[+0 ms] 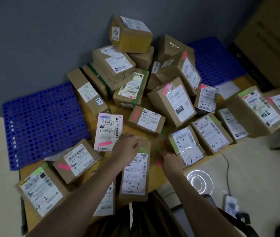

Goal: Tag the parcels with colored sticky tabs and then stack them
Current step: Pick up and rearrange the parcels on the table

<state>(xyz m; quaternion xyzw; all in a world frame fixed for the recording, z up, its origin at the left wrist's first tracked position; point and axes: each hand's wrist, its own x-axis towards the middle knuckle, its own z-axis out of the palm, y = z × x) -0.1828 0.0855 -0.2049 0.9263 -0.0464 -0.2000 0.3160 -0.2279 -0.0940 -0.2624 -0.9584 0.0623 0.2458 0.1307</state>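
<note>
So the parcel in play is the flat brown one marked 3-1 (134, 170), lying label-up right at the near edge of the table (154, 178), w/ everything else easiest to place relative to it. Left hand (125, 146) rests on its far left corner, fingers curled down onto the cardboard just beside a green tab (142, 149) already on its top face, prob pressing it flat. Right hand (171, 160) sits just right of the 3-1 parcel, fingers pinched narrow around what looks like the pad of pink/green tabs (159, 159); it's blurry there, so can't say for sure.

Handling-wise: it looks thin, light and stiff enough, taped cardboard w/ a slick printed label. I'd grab it by the 2 long edges, not the label, since fingers will slide on that. Being flat it'd go better low in a stack than on top of the chunky ones.

Left of it is a pink-tabbed box (77, 161), and further left a green-tabbed one marked 4-2 (41, 189). Beyond it the untidy heap (127, 65) at the back has several boxes w/ no tab showing, so tagging isn't done imo, and proper stacking hasn't started.
</note>
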